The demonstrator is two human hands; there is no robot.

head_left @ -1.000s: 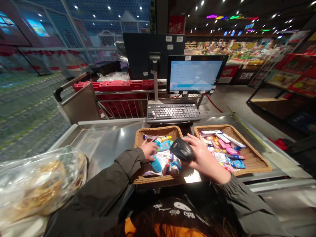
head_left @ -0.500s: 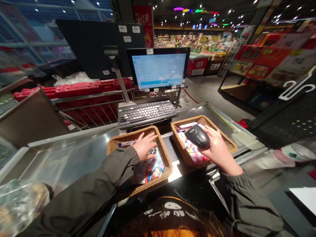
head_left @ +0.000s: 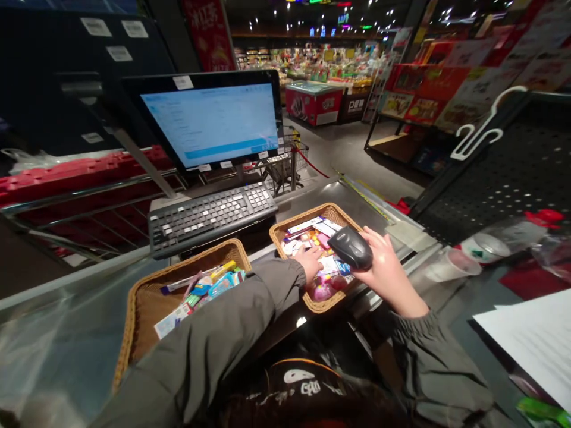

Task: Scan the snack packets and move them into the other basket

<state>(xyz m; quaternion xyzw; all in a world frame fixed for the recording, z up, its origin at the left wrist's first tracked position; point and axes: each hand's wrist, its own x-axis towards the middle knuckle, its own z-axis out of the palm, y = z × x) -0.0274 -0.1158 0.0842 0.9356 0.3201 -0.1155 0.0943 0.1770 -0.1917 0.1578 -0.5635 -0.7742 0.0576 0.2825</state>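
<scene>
My right hand (head_left: 386, 270) grips a black handheld scanner (head_left: 351, 246) above the right wicker basket (head_left: 328, 308). Packets and small colourful items (head_left: 328, 276) fill that basket. Reaching in over its left side, my left hand (head_left: 310, 261) touches the items with its fingers apart; nothing shows in its grasp. The left wicker basket (head_left: 129, 333) holds several packets and small toys (head_left: 200, 291), partly covered by my left sleeve.
Behind the baskets stand a black keyboard (head_left: 214, 214) and a lit monitor (head_left: 214, 125). Paper sheets (head_left: 530, 345) and plastic cups (head_left: 455, 266) lie at the right. A white hanger (head_left: 479, 134) hangs on a black panel. A metal cart rail (head_left: 89, 193) is at the left.
My left hand has moved right, from the left basket to the right basket. The scanner stays in my right hand above the right basket. The view has turned to the right.
</scene>
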